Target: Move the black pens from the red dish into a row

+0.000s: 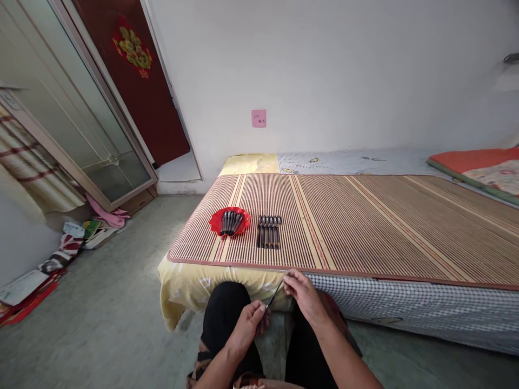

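My left hand [248, 320] is closed around the lower part of a thin black pen [276, 293], which slants up to the right above my lap. The fingers of my right hand [299, 289] are pinched at the pen's upper end, hiding its tip. Beyond my hands, a row of several dark pens [265, 235] lies side by side on the striped bamboo mat [324, 216]. To the left of that row sits a red scalloped dish [213, 222], with several more dark pens [231, 221] heaped in it.
The mat covers a bed with a yellow cloth [182, 281] and a checked sheet [405, 300] at its front edge. Folded orange bedding [478, 159] is at the far right. A pink note [258, 118] is on the wall. Papers [28, 286] lie on the floor at left.
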The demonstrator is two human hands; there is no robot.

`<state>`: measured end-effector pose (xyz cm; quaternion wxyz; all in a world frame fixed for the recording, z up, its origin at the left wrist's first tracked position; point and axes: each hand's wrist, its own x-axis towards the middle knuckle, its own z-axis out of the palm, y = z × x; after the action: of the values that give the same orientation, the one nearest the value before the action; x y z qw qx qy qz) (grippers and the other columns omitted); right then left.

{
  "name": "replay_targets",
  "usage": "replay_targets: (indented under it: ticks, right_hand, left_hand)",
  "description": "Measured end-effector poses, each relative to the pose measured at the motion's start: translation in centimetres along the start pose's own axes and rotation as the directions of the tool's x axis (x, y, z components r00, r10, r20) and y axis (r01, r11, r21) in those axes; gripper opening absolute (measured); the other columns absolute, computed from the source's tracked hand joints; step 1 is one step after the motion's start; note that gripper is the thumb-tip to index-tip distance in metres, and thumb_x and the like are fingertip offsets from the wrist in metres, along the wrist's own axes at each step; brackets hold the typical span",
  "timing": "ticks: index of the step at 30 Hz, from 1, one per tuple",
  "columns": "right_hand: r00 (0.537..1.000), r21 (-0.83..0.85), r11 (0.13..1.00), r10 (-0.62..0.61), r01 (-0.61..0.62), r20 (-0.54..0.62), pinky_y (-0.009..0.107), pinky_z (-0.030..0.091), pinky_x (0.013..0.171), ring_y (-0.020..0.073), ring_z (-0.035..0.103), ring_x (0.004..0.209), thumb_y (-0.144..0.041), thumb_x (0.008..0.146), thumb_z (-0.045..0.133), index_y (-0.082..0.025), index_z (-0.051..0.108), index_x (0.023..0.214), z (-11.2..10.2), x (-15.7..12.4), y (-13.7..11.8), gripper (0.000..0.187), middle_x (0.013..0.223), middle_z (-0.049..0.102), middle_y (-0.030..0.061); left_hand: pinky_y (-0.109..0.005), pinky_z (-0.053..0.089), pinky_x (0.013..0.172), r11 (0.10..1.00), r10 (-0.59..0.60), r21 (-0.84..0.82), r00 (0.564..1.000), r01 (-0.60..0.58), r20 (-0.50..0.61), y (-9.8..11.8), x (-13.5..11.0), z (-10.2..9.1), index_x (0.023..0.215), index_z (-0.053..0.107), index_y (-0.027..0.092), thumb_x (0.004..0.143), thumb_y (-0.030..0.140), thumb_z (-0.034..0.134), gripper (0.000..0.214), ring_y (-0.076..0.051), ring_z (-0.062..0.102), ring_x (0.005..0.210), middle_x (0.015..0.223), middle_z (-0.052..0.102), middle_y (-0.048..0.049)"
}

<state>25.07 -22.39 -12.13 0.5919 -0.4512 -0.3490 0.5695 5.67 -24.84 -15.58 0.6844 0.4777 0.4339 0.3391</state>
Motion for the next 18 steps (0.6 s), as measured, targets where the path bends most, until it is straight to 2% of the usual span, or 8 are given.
replay_targets:
  ticks: [3, 6, 9, 11, 14, 16, 18]
  right_hand:
    - [0.986, 0.086, 0.992, -0.074, 0.087, -0.15, 0.024, 0.039, 0.054, 0.0119, 0.052, 0.058, -0.045, 0.064, 0.087, -0.02, 0.068, 0.075, -2.0, 1.1, -2.8, 0.033, 0.063, 0.06, -0.002]
    - [0.943, 0.172, 0.96, -0.164, 0.22, -0.289, 0.023, 0.04, 0.054, 0.0113, 0.053, 0.062, -0.039, 0.059, 0.09, -0.02, 0.07, 0.074, -4.5, 1.9, -5.9, 0.032, 0.066, 0.059, -0.0022]
    - [0.932, 0.195, 0.952, -0.163, 0.235, -0.325, 0.022, 0.041, 0.054, 0.0107, 0.053, 0.063, -0.037, 0.056, 0.092, -0.019, 0.07, 0.073, -5.9, 1.5, -7.5, 0.033, 0.068, 0.059, -0.0022]
    - [0.958, 0.173, 0.972, -0.112, 0.161, -0.266, 0.022, 0.04, 0.053, 0.0108, 0.052, 0.062, -0.037, 0.058, 0.091, -0.019, 0.071, 0.074, -5.3, 0.6, -7.0, 0.032, 0.068, 0.059, -0.0015]
    - [0.995, 0.109, 0.994, -0.012, 0.023, -0.104, 0.023, 0.039, 0.053, 0.0116, 0.051, 0.061, -0.04, 0.066, 0.087, -0.019, 0.069, 0.073, -2.7, -1.1, -4.1, 0.028, 0.066, 0.059, -0.001]
    - [0.999, 0.071, 0.997, 0.037, -0.035, -0.025, 0.024, 0.038, 0.054, 0.0115, 0.049, 0.059, -0.042, 0.07, 0.084, -0.019, 0.067, 0.073, -0.7, -1.9, -2.0, 0.028, 0.064, 0.058, -0.0019]
    - [0.999, 0.04, 0.998, 0.051, -0.051, 0.0, 0.024, 0.036, 0.054, 0.0114, 0.048, 0.057, -0.044, 0.073, 0.082, -0.02, 0.065, 0.072, 0.8, -2.3, -0.3, 0.03, 0.063, 0.057, -0.0023]
  left_hand:
    - [-0.022, 0.021, 0.042, 1.0, -0.007, 0.026, 1.0, 0.006, 0.001, -0.1, 0.1, -0.1, 0.075, 0.059, 0.016, 0.068, 0.083, 0.066, 0.067, -0.007, 0.038, 0.04, 0.055, 0.055, 0.0026]
    - [-0.022, 0.023, 0.044, 0.999, 0.014, 0.037, 1.0, -0.014, -0.008, 0.1, -0.1, 0.0, 0.075, 0.06, 0.016, 0.07, 0.081, 0.066, 0.065, -0.008, 0.041, 0.043, 0.056, 0.057, 0.0019]
    - [-0.021, 0.025, 0.044, 1.0, 0.03, -0.003, 0.999, -0.03, -0.018, 0.5, -0.2, 0.1, 0.075, 0.06, 0.016, 0.072, 0.077, 0.069, 0.062, -0.008, 0.042, 0.044, 0.057, 0.057, 0.0016]
    - [-0.021, 0.026, 0.043, 0.998, 0.034, -0.044, 0.999, -0.034, -0.014, 0.8, -0.2, 0.2, 0.073, 0.059, 0.016, 0.071, 0.072, 0.074, 0.058, -0.008, 0.043, 0.045, 0.058, 0.059, 0.0008]
    - [-0.021, 0.025, 0.044, 0.995, 0.04, -0.092, 0.999, -0.038, 0.014, 1.2, -0.4, 0.2, 0.074, 0.059, 0.016, 0.071, 0.063, 0.079, 0.051, -0.008, 0.044, 0.047, 0.067, 0.068, -0.0038]
    - [-0.021, 0.024, 0.044, 0.994, 0.047, -0.104, 0.998, -0.043, 0.036, 1.4, -0.6, 0.2, 0.075, 0.06, 0.016, 0.072, 0.06, 0.08, 0.049, -0.007, 0.043, 0.046, 0.072, 0.072, -0.0065]
    - [-0.021, 0.023, 0.044, 0.994, 0.042, -0.099, 0.998, -0.038, 0.04, 1.4, -0.8, 0.1, 0.074, 0.06, 0.015, 0.071, 0.058, 0.082, 0.048, -0.006, 0.04, 0.044, 0.068, 0.071, -0.0056]
